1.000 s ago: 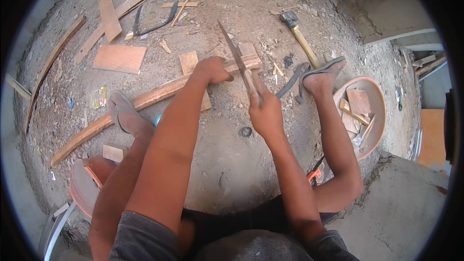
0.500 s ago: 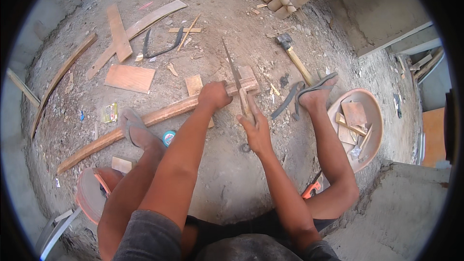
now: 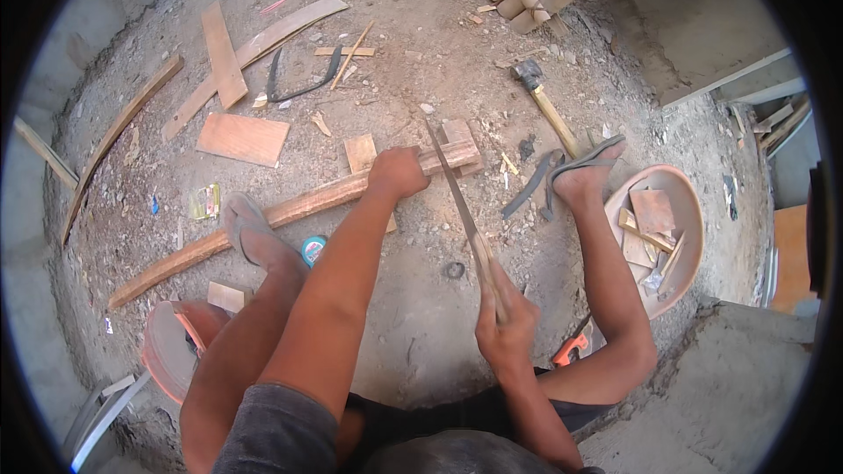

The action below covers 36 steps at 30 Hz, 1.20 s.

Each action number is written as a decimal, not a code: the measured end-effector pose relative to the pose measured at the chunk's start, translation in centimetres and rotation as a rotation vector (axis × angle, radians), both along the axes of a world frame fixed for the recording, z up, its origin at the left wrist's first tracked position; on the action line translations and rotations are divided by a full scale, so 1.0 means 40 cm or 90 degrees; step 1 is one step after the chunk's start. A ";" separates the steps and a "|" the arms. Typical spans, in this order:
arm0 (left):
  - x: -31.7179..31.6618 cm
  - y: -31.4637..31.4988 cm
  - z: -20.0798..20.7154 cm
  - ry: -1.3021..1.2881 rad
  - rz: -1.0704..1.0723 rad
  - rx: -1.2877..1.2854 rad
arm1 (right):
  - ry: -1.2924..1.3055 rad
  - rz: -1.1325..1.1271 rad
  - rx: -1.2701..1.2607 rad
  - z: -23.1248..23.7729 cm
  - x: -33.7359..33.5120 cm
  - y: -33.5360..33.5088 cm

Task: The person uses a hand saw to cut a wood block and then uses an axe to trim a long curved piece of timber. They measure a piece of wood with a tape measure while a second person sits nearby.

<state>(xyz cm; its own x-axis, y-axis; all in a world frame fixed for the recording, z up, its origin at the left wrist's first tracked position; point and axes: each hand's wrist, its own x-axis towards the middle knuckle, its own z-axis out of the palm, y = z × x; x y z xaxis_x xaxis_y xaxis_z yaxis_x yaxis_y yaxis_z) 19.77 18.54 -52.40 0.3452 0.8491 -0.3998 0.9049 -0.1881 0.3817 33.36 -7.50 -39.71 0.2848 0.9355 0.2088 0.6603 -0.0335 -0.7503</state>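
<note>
A long wooden beam (image 3: 303, 206) lies slantwise on the ground, its right end propped on a small wood block (image 3: 457, 132). My left hand (image 3: 397, 174) is closed over the beam near that end and presses it down. My right hand (image 3: 507, 320) grips the wooden handle of a handsaw, nearer to my body. The thin saw blade (image 3: 461, 202) crosses the beam just right of my left hand, its tip past the far edge. Against the beam's left part rests my left foot (image 3: 255, 233) in a flip-flop.
A hammer (image 3: 546, 110) lies beyond my right foot. At right stands a basin (image 3: 694, 254) of wood scraps; an orange-handled tool (image 3: 571, 349) is by my right leg. Boards (image 3: 241, 139) and a black strap (image 3: 306, 92) lie ahead. An orange container (image 3: 167, 351) sits at left.
My right hand has drawn the saw back toward my body, so less blade reaches past the beam. My left hand keeps its hold on the beam. The whole view has shifted slightly.
</note>
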 end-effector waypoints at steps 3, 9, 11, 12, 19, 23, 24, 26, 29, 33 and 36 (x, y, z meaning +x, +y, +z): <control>0.016 0.003 -0.007 -0.007 0.000 0.012 | 0.021 -0.004 -0.036 0.102 0.020 -0.115; 0.020 -0.003 -0.019 -0.007 -0.006 0.002 | 0.075 -0.017 -0.016 -0.101 0.000 0.161; 0.041 0.010 -0.015 -0.011 -0.015 -0.025 | 0.122 -0.005 -0.018 -0.155 -0.003 0.283; 0.031 0.028 -0.006 -0.009 -0.011 -0.009 | 0.152 -0.010 -0.003 -0.140 -0.016 0.307; 0.024 0.008 -0.023 -0.010 -0.018 0.004 | 0.237 -0.001 0.044 -0.194 0.000 0.269; 0.028 0.010 -0.041 -0.029 -0.029 0.007 | 0.129 -0.004 -0.041 -0.136 0.023 0.201; 0.010 0.016 -0.040 -0.016 -0.027 0.005 | 0.153 -0.008 -0.058 -0.111 0.017 0.138; -0.022 0.012 -0.032 0.006 -0.019 -0.009 | 0.109 0.019 -0.045 -0.049 0.007 -0.046; -0.001 0.009 -0.016 0.016 -0.006 -0.018 | 0.080 0.032 -0.054 0.018 0.026 -0.147; 0.015 0.017 -0.008 0.018 -0.015 -0.011 | 0.117 0.037 -0.017 -0.119 0.009 0.032; 0.052 0.013 -0.003 -0.019 -0.018 -0.006 | 0.153 -0.004 0.044 -0.195 0.018 0.279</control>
<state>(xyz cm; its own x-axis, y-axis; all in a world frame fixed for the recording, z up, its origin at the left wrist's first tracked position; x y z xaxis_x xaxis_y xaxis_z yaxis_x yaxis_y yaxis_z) 21.86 19.07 -52.53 0.3808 0.8350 -0.3971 0.8877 -0.2099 0.4098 34.07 3.64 -47.51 0.3404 0.9191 0.1982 0.4624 0.0200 -0.8865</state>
